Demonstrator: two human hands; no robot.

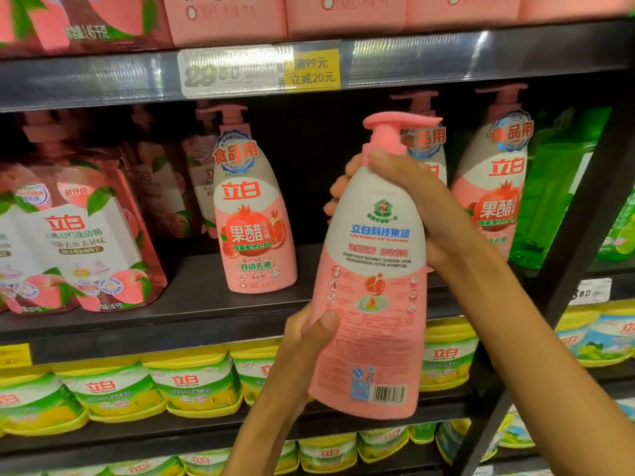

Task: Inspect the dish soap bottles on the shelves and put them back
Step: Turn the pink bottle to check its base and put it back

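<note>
I hold a pink pump bottle of dish soap [372, 269] in front of the middle shelf [192, 310], its back label and barcode facing me. My right hand [419, 204] grips its neck and shoulder, fingers wrapped round the far side. My left hand [305, 334] grips the lower left side, thumb on the label. Another pink bottle [252, 214] stands upright on the shelf to the left. Two more stand behind and right of the held one, the nearer [426, 149] mostly hidden, the other [494, 187] beside my right forearm.
Pink peach refill pouches [79, 242] fill the left of the middle shelf. Green bottles [556, 187] stand at the right by a black upright post [584, 235]. Yellow-green pouches [192, 383] line the shelves below. Pink boxes [223, 18] sit above a price-tag rail [257, 70].
</note>
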